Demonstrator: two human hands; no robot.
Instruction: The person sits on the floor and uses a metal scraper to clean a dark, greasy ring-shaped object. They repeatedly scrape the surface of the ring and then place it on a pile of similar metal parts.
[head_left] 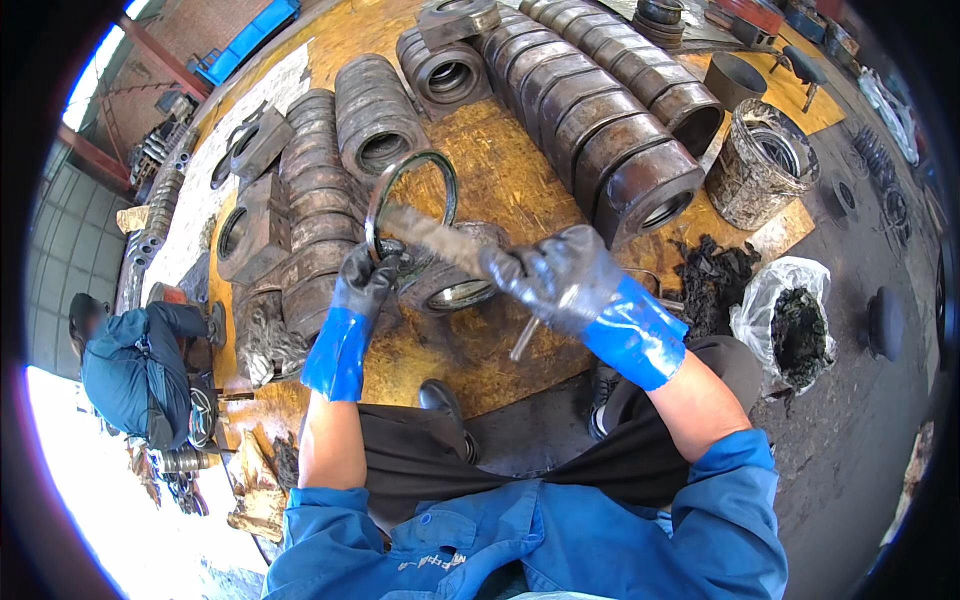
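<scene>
Metal ring: held up on edge above the middle of the yellow board.
Left gloved hand: fingers closed on the ring's lower rim, nothing else visible in the grip.
Right gloved hand: fingers curled tight round a tan brush-like tool.
Tool: blurred, laid across the ring's opening; contact with the rim impossible to tell.
Step in hand: by the look of it, brushing the ring.
Next move: probably calls for turning the ring in the left fingers, right grip kept firm.
Bored steel cylinder: on the board, below the ring.
Cylinder rows: one toward the left edge, a longer one toward the far right corner.
Smeared bucket: by the right edge.
Plastic bag: off that edge, dark matter inside.
Co-worker: low down beyond the left edge.
</scene>
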